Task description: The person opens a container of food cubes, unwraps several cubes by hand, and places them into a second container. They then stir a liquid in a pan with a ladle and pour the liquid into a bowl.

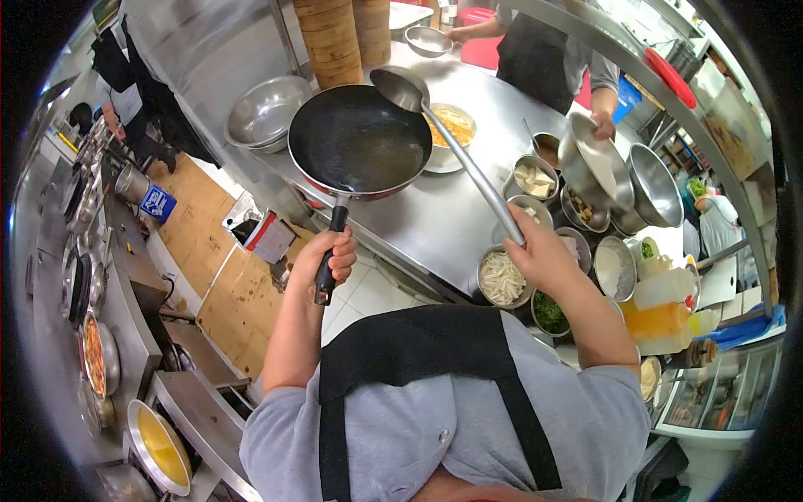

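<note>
My left hand (335, 253) is wrapped round the black handle of a dark frying pan (355, 138), held above the left part of the steel counter. A thin layer of what looks like liquid shines in the pan. My right hand (542, 244) grips the long handle of a metal ladle (401, 87). The ladle's bowl hangs over the pan's far right rim. Partly behind the ladle stands a bowl of yellow shredded food (452, 127). Near my right hand are a container of white strips (502, 278) and one of chopped greens (550, 315).
Across the steel counter (410, 226) a co-worker's hand (604, 125) tilts a metal bowl (592, 159). Bamboo steamers (329, 42) and stacked steel bowls (266, 109) stand at the back left. Sauce bottles (661, 309) are on the right. Stoves with pans (100, 356) line the left.
</note>
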Demonstrator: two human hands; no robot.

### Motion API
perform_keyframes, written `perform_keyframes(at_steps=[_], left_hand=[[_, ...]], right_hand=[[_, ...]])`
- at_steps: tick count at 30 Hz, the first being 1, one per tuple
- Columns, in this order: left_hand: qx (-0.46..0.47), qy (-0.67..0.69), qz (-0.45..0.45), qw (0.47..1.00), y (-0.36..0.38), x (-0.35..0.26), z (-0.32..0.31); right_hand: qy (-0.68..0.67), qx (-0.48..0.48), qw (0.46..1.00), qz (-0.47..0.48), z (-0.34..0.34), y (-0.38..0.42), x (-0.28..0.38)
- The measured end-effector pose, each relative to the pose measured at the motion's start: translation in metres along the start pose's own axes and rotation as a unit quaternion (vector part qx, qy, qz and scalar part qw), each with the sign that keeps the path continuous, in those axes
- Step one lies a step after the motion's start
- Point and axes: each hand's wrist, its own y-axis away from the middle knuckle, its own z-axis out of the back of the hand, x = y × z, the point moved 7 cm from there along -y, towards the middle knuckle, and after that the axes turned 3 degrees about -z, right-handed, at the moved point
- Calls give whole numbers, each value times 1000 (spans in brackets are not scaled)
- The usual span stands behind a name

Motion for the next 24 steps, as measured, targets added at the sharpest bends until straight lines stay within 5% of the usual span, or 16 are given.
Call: perform_keyframes(at_steps=[7, 10, 13, 22, 24], left_hand=[[9, -16, -4, 1000, 3, -1, -2], [8, -17, -9, 1000, 7, -2, -3], [7, -6, -1, 1000, 10, -5, -2], [35, 15, 20, 999, 18, -8, 5], [32, 13, 13, 999, 22, -9, 7]], right_hand=[[-32, 29, 999, 17, -22, 4, 0], [-198, 22, 980, 27, -35, 4, -11], [-418, 181, 885, -100, -32, 16, 5], [-688, 229, 672, -147, -11, 41, 34], [-703, 224, 662, -130, -6, 42, 39]])
